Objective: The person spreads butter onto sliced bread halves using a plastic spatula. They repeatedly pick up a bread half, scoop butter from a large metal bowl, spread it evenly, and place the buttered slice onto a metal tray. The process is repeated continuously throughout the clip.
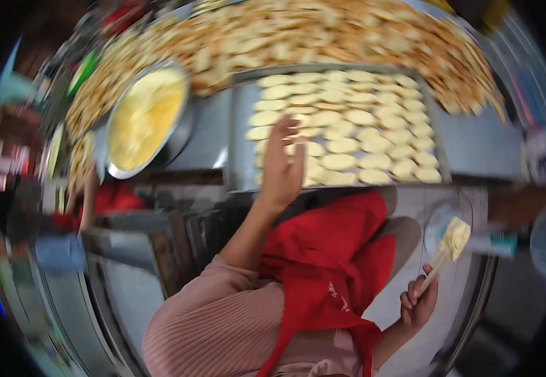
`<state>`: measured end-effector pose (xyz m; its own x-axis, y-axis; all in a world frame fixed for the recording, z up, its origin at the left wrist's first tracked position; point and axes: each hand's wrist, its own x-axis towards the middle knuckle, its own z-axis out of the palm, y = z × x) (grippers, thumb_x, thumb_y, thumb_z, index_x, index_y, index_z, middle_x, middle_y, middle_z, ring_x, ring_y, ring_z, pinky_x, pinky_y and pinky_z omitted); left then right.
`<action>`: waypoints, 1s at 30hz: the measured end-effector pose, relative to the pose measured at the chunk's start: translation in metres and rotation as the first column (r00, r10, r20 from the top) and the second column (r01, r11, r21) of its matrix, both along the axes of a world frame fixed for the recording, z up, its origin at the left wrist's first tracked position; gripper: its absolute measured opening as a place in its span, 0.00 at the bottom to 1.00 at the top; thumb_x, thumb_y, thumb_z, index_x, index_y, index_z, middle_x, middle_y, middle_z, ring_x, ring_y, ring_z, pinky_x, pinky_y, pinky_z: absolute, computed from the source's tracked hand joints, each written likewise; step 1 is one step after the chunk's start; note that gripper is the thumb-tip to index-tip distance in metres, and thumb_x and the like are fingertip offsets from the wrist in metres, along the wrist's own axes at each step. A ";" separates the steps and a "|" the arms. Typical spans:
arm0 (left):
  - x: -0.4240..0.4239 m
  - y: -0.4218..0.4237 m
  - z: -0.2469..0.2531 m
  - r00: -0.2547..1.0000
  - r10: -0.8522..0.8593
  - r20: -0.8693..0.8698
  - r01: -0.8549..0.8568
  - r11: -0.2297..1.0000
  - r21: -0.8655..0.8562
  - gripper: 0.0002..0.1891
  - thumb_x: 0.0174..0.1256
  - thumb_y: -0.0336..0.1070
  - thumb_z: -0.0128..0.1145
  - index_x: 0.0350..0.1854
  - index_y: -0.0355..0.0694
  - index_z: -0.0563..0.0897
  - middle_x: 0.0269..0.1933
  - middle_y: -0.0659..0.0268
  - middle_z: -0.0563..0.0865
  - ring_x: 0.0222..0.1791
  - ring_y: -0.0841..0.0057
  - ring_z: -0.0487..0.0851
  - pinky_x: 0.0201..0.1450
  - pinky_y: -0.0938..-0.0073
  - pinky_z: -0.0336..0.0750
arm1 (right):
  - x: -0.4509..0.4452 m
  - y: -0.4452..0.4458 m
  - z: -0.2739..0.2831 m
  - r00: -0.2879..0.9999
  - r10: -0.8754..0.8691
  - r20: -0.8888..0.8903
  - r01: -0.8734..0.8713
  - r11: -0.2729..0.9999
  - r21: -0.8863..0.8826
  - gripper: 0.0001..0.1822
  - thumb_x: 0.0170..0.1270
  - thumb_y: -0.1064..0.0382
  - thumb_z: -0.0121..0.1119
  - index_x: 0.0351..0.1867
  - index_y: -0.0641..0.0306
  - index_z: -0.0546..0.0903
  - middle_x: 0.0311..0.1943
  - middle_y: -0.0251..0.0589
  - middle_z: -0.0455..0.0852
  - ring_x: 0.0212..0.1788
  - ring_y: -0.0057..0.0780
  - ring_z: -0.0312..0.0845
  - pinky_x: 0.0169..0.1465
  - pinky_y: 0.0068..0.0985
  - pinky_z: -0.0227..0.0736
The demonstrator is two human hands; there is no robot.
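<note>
My left hand (283, 162) hovers over or touches the left part of a metal baking tray (241, 136), its fingers apart; whether it touches a piece is blurred. Rows of oval bread slices (340, 161) with a pale yellow surface fill most of the tray. At the lower right, away from the table, my right hand (419, 299) grips the handle of a spatula (433, 271), whose head is covered with a lump of pale yellow cream (456, 239). Left of the tray, a tilted metal bowl (112, 141) holds yellow cream (146, 122).
A large heap of sliced bread (329, 33) curves around the tray's far side on the metal table (475, 141). A person's arm (89, 198) shows at the left. Metal trays or racks (131, 259) stand below the table at the left.
</note>
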<state>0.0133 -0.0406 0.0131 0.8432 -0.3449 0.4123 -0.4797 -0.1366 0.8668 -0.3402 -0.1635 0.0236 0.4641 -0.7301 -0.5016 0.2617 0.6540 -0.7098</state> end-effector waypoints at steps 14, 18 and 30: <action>0.237 0.075 -0.049 0.843 0.450 0.294 -0.537 0.670 0.513 0.10 0.60 0.26 0.48 0.42 0.33 0.79 0.43 0.47 0.81 0.43 0.50 0.79 0.47 0.56 0.74 | 0.076 0.009 0.029 0.965 0.248 0.085 -0.241 0.966 -0.091 0.22 0.76 0.50 0.38 0.52 0.68 0.73 0.15 0.33 0.68 0.10 0.12 0.52 0.10 0.11 0.49; 0.290 0.060 -0.070 0.890 0.258 0.376 -0.450 0.632 0.631 0.12 0.57 0.25 0.49 0.42 0.35 0.80 0.44 0.48 0.81 0.45 0.51 0.80 0.49 0.55 0.75 | 0.072 0.015 0.025 0.986 0.166 -0.009 -0.167 0.985 -0.033 0.22 0.76 0.50 0.39 0.52 0.68 0.73 0.15 0.33 0.70 0.10 0.13 0.52 0.10 0.11 0.50; 0.311 0.068 -0.083 0.814 -0.047 0.579 -0.521 0.383 0.763 0.09 0.56 0.25 0.52 0.32 0.38 0.85 0.31 0.52 0.85 0.36 0.58 0.84 0.40 0.60 0.80 | 0.104 0.013 0.036 0.981 0.190 -0.037 -0.191 0.982 -0.011 0.24 0.76 0.50 0.37 0.54 0.70 0.72 0.16 0.35 0.71 0.12 0.13 0.55 0.12 0.11 0.52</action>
<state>0.3240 0.0275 -0.0703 0.7597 -0.5521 0.3436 -0.5425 -0.8294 -0.1333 -0.2365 -0.1503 0.0592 0.5777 -0.6372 -0.5102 0.1078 0.6791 -0.7261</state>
